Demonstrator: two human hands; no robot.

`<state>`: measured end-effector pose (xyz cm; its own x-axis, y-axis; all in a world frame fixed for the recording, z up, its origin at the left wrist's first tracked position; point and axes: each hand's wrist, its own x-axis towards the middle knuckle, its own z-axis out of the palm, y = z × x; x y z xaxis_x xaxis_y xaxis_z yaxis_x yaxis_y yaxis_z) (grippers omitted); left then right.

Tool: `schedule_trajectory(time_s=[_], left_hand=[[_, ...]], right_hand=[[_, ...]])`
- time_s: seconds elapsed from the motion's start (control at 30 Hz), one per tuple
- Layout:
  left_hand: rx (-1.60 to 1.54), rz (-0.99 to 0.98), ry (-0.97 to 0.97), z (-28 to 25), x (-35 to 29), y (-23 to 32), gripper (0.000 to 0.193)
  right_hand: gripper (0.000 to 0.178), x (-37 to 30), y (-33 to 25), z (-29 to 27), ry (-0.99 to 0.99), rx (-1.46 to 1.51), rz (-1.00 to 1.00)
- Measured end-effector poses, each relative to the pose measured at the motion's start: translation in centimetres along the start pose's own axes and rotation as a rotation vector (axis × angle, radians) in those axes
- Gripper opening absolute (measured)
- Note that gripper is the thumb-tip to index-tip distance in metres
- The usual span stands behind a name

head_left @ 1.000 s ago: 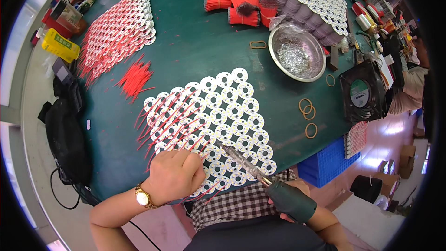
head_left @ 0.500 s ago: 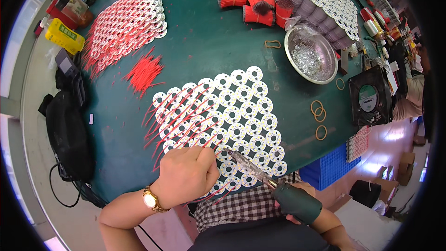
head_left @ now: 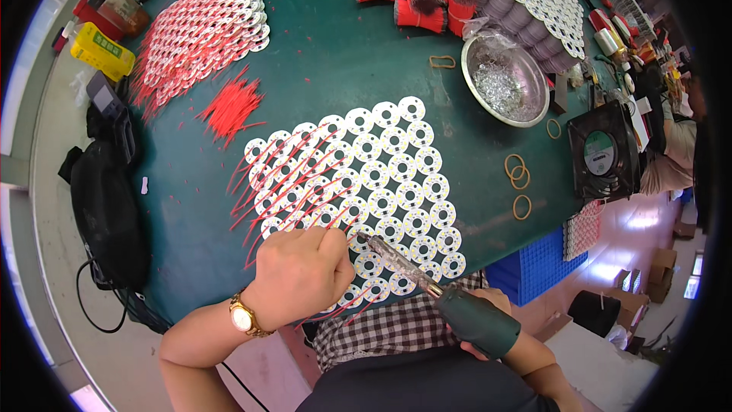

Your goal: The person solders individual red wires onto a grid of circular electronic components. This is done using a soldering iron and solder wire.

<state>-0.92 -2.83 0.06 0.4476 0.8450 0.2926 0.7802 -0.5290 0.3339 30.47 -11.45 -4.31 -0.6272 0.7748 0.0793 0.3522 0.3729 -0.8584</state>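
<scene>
A sheet of round white LED boards [head_left: 394,140] lies in front of me, with thin red wires [head_left: 284,179] across its left part. My left hand [head_left: 301,267], a gold watch [head_left: 244,319] on its wrist, is closed in a pinch over the sheet's lower left. A red wire runs to its fingers; the fingertips are mostly hidden. My right hand [head_left: 496,302] grips the dark green handle of a soldering iron [head_left: 476,320]. The iron slants up and left, its tip on or just above a board beside my left hand; contact is hard to tell.
Loose red wires [head_left: 233,109] and stacked wired boards [head_left: 202,34] lie far left. Bundled red wires [head_left: 419,19], stacked bare boards [head_left: 526,0] and a metal bowl [head_left: 467,80] stand far right. A black fan [head_left: 606,152] and rubber bands [head_left: 521,207] are at right, a black bag [head_left: 110,221] at left.
The whole view has shifted slightly, so everything sits a little higher and further left. Both hands and the iron keep nearly the same place over the boards.
</scene>
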Motion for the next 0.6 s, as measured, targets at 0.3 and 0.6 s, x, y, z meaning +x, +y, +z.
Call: schedule_trajectory(time_s=[0.3, 0.6], left_hand=[[-0.011, 0.013, -0.017, -0.2, 0.1, 0.0, 0.017], [-0.010, 0.007, -0.027, -0.3, 0.0, -0.1, 0.016]], right_hand=[[0.053, 1.2, -1.0, -0.2, 0.075, 0.006, 0.012], [0.053, 5.4, -5.3, -3.1, 0.005, 0.567, 1.325]])
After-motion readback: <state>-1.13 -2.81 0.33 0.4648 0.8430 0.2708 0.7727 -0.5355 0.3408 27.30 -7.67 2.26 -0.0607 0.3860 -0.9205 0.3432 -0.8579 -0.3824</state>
